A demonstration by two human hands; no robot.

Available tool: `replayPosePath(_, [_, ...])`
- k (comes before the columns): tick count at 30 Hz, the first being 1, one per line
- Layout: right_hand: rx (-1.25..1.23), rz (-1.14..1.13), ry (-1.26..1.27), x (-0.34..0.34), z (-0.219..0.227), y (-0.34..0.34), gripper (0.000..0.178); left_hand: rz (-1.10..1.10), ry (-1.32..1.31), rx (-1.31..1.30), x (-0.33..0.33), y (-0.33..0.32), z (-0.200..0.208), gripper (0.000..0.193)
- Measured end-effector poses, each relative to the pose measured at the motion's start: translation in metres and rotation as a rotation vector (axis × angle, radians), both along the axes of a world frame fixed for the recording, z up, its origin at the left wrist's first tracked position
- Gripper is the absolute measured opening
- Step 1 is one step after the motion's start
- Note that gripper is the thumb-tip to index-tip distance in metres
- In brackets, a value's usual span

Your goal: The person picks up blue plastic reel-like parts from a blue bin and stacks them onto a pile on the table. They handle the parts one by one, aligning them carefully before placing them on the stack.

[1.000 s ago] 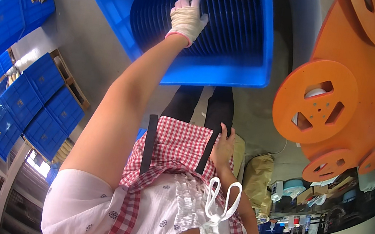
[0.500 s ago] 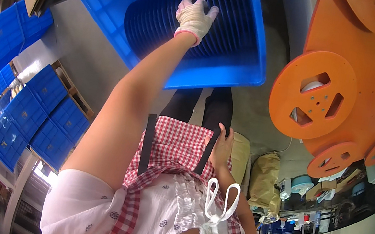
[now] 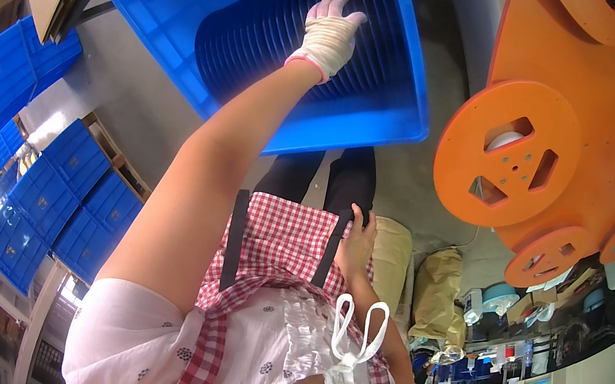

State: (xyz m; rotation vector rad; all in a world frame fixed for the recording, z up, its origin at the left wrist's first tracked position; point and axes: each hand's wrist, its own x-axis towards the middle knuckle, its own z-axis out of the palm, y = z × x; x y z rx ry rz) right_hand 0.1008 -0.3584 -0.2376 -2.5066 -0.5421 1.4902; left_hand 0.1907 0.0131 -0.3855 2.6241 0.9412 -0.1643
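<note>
— Grey concrete floor (image 3: 133, 114) runs under everything, with stacks of blue crates (image 3: 53, 206) lined up along the person's left side. What sits straight ahead?

— One big blue plastic bin (image 3: 385, 115), tilted toward the camera, and inside it a tight row of dark blue ribbed discs (image 3: 259, 45) standing on edge.

— Which hand is in there?

— The left hand (image 3: 329, 33), in a whitish work glove with a pink cuff. The bare arm stretches out from the lower edge and the hand lies on top of the disc row, near its right end.

— Are those fingers closed on a disc?

— They are loosely spread and bent over the disc edges, touching them; whether any single disc is pinched cannot be told from this angle.

— And the other one?

— The right hand (image 3: 356, 241) is bare, down by the lap, resting on the red-and-white checked apron (image 3: 284, 237), just beside its dark strap. Its fingers curl lightly against the cloth, gripping nothing that shows.

— Anything off to the right?

— Large orange wooden reels (image 3: 515, 166) lying flat, well apart from the bin, and below them a cluttered workbench (image 3: 542, 345) with small bottles and papers, too small to make out.
</note>
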Motion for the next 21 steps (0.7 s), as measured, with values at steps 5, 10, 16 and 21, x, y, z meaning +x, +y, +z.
replayPosePath(5, [0.012, -0.021, -0.010, 0.000, 0.002, 0.004, 0.070, 0.183, 0.004, -0.047, 0.022, -0.005, 0.004, 0.022])
replayPosePath(10, [0.028, -0.017, -0.019, 0.000, 0.001, 0.005, 0.067, 0.403, 0.024, -0.121, 0.040, -0.010, 0.002, 0.039])
replayPosePath(16, [0.080, 0.003, -0.033, 0.001, 0.000, 0.004, 0.069, 0.287, -0.192, 0.071, 0.036, -0.006, -0.006, 0.063])
replayPosePath(21, [0.038, 0.047, -0.011, 0.001, -0.002, 0.004, 0.070, -0.165, -0.274, 0.149, 0.032, -0.003, -0.016, 0.044])
